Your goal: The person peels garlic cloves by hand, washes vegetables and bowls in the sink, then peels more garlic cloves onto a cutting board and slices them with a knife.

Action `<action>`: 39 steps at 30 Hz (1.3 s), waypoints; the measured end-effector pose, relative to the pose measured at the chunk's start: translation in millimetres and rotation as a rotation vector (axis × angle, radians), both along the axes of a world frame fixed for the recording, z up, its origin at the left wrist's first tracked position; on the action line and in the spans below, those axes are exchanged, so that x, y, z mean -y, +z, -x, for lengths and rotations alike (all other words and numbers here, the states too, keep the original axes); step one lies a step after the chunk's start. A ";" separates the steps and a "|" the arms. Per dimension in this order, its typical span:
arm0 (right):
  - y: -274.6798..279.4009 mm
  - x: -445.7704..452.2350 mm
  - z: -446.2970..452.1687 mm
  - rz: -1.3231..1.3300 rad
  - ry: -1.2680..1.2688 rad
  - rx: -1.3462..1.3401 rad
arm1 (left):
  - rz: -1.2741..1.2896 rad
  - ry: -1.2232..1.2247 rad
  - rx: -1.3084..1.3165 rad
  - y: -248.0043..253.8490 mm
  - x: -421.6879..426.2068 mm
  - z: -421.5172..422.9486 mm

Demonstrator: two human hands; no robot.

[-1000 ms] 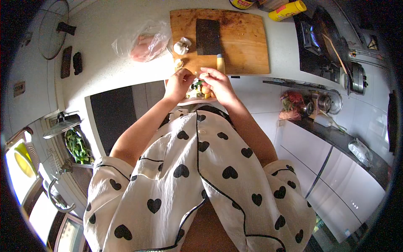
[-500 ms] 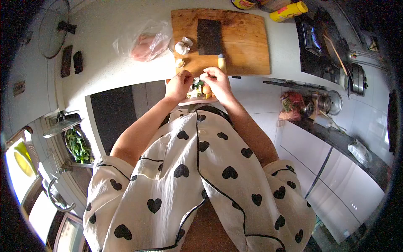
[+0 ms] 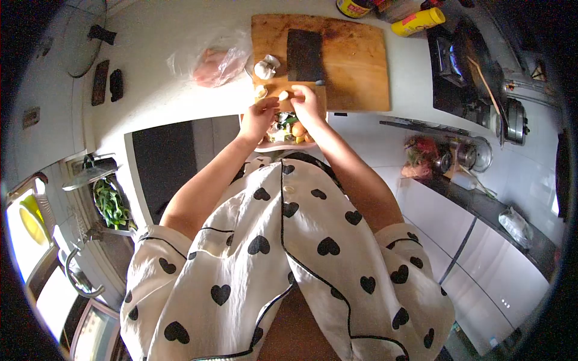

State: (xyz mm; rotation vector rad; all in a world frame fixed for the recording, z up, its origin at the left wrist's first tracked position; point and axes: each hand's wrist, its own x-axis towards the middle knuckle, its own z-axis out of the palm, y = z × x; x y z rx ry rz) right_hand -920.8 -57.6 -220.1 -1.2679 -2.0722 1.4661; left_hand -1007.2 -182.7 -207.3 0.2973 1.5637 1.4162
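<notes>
Head view: white clove (image 3: 283,95) located between both hands, toward the cutting board's (image 3: 355,66) 7 o'clock side. Left hand (image 3: 259,118) and right hand (image 3: 307,107): fingers bent inward; grip on the clove cannot be determined. Garlic bulb (image 3: 264,70) at the clove's 11 o'clock; scrap container (image 3: 282,146) at 6 o'clock.

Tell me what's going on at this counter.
Someone's left hand and right hand are close around a small pale piece, probably a garlic clove; which holds it is unclear. A garlic bulb and dark-bladed knife lie on the cutting board. Below the hands is a container of scraps.
</notes>
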 end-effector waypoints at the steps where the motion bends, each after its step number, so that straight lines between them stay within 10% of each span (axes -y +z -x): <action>1: -0.3 -4.8 -5.9 0.054 0.098 -0.011 | -0.043 0.055 0.111 3.8 -3.2 -1.0; 10: 61.5 6.4 -12.5 0.890 -0.095 -0.216 | -0.066 0.250 0.488 47.6 -24.2 -12.2; 16: 93.9 33.0 29.6 0.936 0.166 -0.152 | -0.167 0.611 0.435 67.6 11.6 -8.8; 39: 124.0 574.0 43.8 1.053 1.051 0.085 | -0.453 1.416 0.080 103.7 560.6 -102.7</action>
